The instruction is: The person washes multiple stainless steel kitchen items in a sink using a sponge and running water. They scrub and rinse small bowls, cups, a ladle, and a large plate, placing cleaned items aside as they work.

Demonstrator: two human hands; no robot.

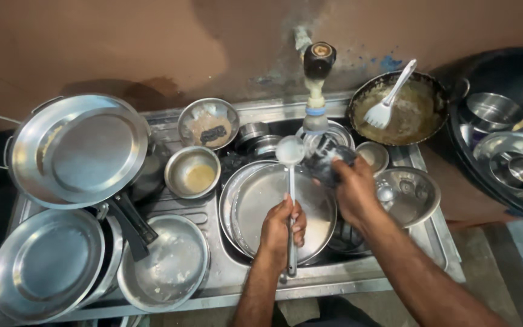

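Steel ladle [290, 181] gripped, left hand [281, 227], crowded sink [334, 280]

Both bare forearms came in from bottom edge, reaching forward and up-frame. Left hand [282, 227] sat lower and nearer body, fingers curled shut in fist grip, knuckles toward camera, thumb side up. Left wrist straight, forearm almost vertical in frame. Right hand [351, 188] sat higher and to the right, well apart from left, fingers bunched and closed, back of hand up. Right wrist bent slightly inward, forearm running diagonal from lower right corner. Elbows out of view.
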